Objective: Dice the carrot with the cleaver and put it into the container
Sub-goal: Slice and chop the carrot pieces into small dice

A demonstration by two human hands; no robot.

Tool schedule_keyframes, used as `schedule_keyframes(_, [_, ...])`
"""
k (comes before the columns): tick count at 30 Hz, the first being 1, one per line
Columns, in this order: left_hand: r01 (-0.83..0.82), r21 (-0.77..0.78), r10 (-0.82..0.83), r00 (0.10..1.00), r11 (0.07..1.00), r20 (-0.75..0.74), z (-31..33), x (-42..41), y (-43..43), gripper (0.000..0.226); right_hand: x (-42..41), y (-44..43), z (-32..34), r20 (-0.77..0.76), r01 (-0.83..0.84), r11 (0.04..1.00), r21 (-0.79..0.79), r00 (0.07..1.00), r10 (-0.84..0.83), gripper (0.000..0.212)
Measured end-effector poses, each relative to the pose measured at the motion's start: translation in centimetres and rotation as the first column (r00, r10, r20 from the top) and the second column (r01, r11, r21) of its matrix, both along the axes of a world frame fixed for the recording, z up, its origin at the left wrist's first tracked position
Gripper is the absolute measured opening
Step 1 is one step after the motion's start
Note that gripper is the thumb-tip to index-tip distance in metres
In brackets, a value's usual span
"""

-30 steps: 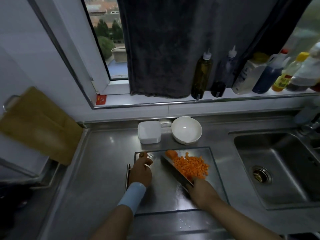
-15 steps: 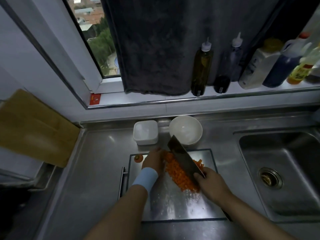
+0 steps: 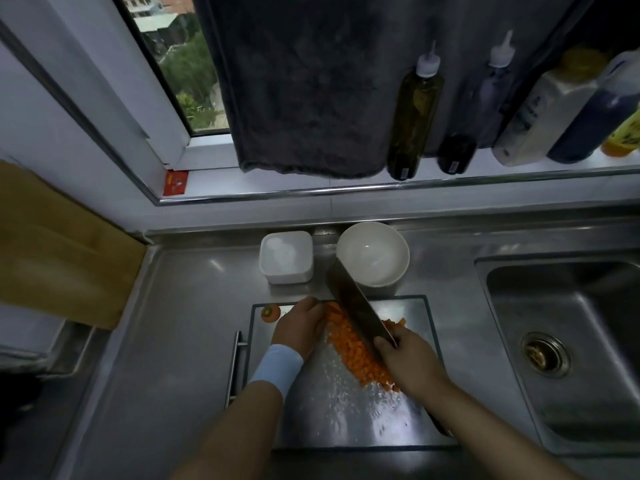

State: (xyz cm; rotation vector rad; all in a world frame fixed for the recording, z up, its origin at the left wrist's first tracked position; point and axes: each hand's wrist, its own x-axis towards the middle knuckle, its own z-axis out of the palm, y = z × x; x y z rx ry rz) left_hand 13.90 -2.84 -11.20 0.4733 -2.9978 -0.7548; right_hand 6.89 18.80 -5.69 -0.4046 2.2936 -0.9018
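Nearest, on the wet steel cutting board (image 3: 346,422): clamps the right grip (image 3: 408,363) round the handle of the cleaver (image 3: 360,315), blade tilted, flat face up, edge down in the diced carrot (image 3: 349,355). Sets the left grip (image 3: 299,327) against the pile's left side, fingers bent over and closed on nothing, touching the dice.

Reads as gathering the dice onto the blade for the carry. To do it well: lay the blade nearly flat, edge on the board, sweep the dice up onto its face with the left fingers, and stay behind the edge. Take a modest load (a heaped blade probably sheds cubes on the way) and level it before lifting.

Finds the dice between the two grips: touching the left, under the blade, just ahead of the right. Leaves a carrot stub (image 3: 270,312) at the board's far left corner, just beside the left grip, apart from the pile.

Farther off on the counter (image 3: 180,341), just past the board: a square white container (image 3: 286,257) and a white bowl (image 3: 373,252) side by side, no carrot visible in either. Cannot tell whether the blade tip touches the bowl's rim or only overlaps it.
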Motion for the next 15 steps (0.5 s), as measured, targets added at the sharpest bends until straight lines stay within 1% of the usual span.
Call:
schedule_keyframes(2, [0.015, -0.001, -0.015, 1.0, 1.0, -0.007, -0.1, 0.0, -0.2, 0.023, 0.0, -0.4, -0.1, 0.01, -0.005, 1.0, 0.014, 1.0, 0.005, 0.02])
schedule_keyframes(4, [0.05, -0.003, -0.05, 0.999, 0.999, -0.005, -0.1, 0.1, -0.3, 0.025, 0.0, -0.9, 0.1, 0.012, -0.02, 0.999, 0.027, 1.0, 0.02, 0.015])
schedule_keyframes(6, [0.067, -0.004, -0.067, 0.998, 0.998, -0.022, 0.0, 0.4, -0.6, 0.02, 0.0, -1.5, 0.5, 0.003, -0.035, 0.999, 0.029, 0.999, 0.035, 0.01])
schedule_keyframes(7, [0.063, -0.013, -0.063, 0.997, 0.998, -0.035, 0.0, 0.6, -0.8, 0.016, 0.1, -1.8, 0.8, -0.006, -0.04, 0.999, 0.028, 0.999, 0.04, 0.012])
schedule_keyframes(9, [0.019, -0.036, -0.019, 1.0, 0.999, -0.014, 0.1, 1.3, -1.3, 0.012, 0.2, -2.3, 1.2, -0.03, -0.051, 0.998, 0.02, 0.998, 0.052, 0.012])
schedule_keyframes(11, [-0.051, -0.048, 0.053, 0.998, 0.998, 0.039, 0.1, 2.7, -1.8, 0.019, 0.4, -2.9, 1.7, -0.056, -0.074, 0.997, 0.026, 0.996, 0.076, 0.009])
schedule_keyframes(12, [-0.084, -0.055, 0.086, 0.996, 0.995, 0.038, 0.0, 3.6, -2.0, 0.022, 0.6, -3.1, 1.8, -0.069, -0.084, 0.996, 0.034, 0.994, 0.086, 0.009])
schedule_keyframes(14, [-0.123, -0.049, 0.125, 0.992, 0.991, 0.032, -0.2, 5.8, -2.1, 0.024, 1.2, -3.6, 1.9, -0.071, -0.091, 0.995, 0.03, 0.993, 0.093, 0.011])
schedule_keyframes(15, [-0.123, -0.022, 0.124, 0.991, 0.992, 0.049, -0.1, 7.0, -2.0, 0.023, 1.5, -3.8, 1.9, -0.067, -0.101, 0.995, 0.027, 0.992, 0.103, 0.013])
